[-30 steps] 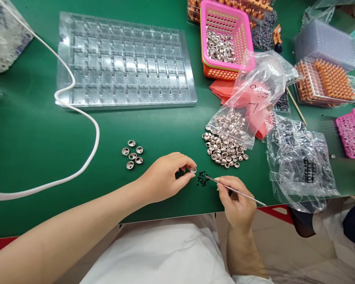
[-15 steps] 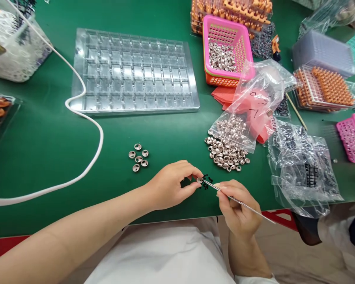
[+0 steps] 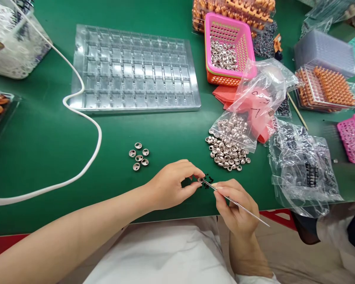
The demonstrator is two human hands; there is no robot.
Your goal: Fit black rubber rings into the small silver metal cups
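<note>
Small round silver-coloured metal cup [image 3: 200, 180]: near side of the green tabletop [image 3: 165, 138], right of centre, pinched between the thumb and forefinger of my left hand [image 3: 173, 185]. Open face appears to point up and somewhat right; fingertips cover part of it. Outline roughly round, so no long axis that I can make out.

Slim straight silver-coloured metal tool [image 3: 235, 202]: gripped pen-fashion in my right hand [image 3: 239, 211], tip at the cup, long axis slanting from far left at the tip to near right. Whether the tip carries anything, I cannot tell.

Method, my judgement: pinch the rim lightly but firmly, tilt the face toward the tip, and make small, slow movements so the cup neither spins nor slips.

Surroundings: tiny loose black pieces [image 3: 210, 179] just right of the cup; farther off, a heap of silver-coloured metal cups [image 3: 229, 156], part of it in or under a clear plastic bag [image 3: 260, 77]; six similar cups [image 3: 139, 158] grouped well to the left; clear plastic compartmented tray [image 3: 193, 79] on the far side.
</note>
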